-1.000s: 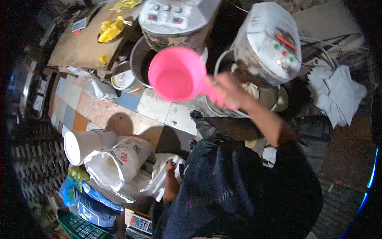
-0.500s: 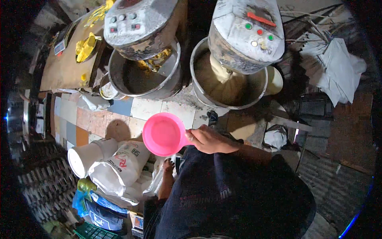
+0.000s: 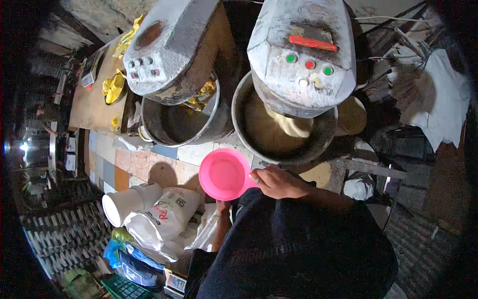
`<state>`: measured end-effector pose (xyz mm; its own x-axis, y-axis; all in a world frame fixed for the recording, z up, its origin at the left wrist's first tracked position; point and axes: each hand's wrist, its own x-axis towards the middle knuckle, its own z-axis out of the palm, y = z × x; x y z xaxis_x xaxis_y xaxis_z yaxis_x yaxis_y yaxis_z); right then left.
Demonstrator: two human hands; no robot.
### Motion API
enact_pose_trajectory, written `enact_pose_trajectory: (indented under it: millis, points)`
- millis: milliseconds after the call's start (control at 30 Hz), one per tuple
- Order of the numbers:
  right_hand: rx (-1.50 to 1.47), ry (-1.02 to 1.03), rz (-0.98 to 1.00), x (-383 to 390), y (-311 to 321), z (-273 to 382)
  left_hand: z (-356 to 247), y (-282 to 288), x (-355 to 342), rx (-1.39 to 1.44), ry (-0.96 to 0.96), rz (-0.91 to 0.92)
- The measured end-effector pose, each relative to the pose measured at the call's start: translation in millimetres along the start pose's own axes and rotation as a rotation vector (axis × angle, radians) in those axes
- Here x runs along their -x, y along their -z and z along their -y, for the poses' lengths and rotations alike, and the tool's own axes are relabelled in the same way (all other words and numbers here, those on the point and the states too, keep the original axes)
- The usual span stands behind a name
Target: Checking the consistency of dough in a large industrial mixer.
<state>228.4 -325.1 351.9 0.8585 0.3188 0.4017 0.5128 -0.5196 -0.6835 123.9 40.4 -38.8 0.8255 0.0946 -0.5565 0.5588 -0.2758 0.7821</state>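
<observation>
My right hand is closed round the short handle of a pink plastic dipper. Its round bowl faces up in front of my body, and no contents can be made out in it. Below the dipper's near rim, my left hand hangs beside a white sack; the dipper partly hides it, so its fingers do not show. Just beyond the dipper stands a large metal mixing bowl under a mixer with coloured buttons. Pale dough hangs at the mixer's tool inside that bowl.
A second mixer stands at the left over another metal bowl with yellow plastic in it. A wooden table lies beyond it. White buckets and a printed white sack sit at my left, near a green crate.
The mixers and bowls now appear lower and nearer as the view shifts. The dipper has moved closer to the right bowl and now covers part of my left hand. The dough has swung right.
</observation>
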Motion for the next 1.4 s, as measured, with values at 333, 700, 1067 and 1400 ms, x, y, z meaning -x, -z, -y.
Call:
enact_pose_trajectory:
  millis: [333, 700, 1067, 1400]
  points:
    - [-0.117, -0.218, -0.004, 11.7, 21.3, -31.3, 9.1, -14.4, 12.5, -0.111, -0.109, 0.0]
    - [-0.155, -0.215, 0.001, 8.6, 15.0, -21.5, 18.0, -12.3, 14.2, -0.13, -0.167, -0.035]
    - [-0.222, -0.304, 0.088, 13.9, 17.8, -30.1, 1.1, -21.8, 5.1, -0.178, -0.225, -0.012]
    - [0.004, -0.026, -0.131, 24.4, 5.7, -36.7, 8.0, -21.1, 15.1, -0.19, -0.254, -0.023]
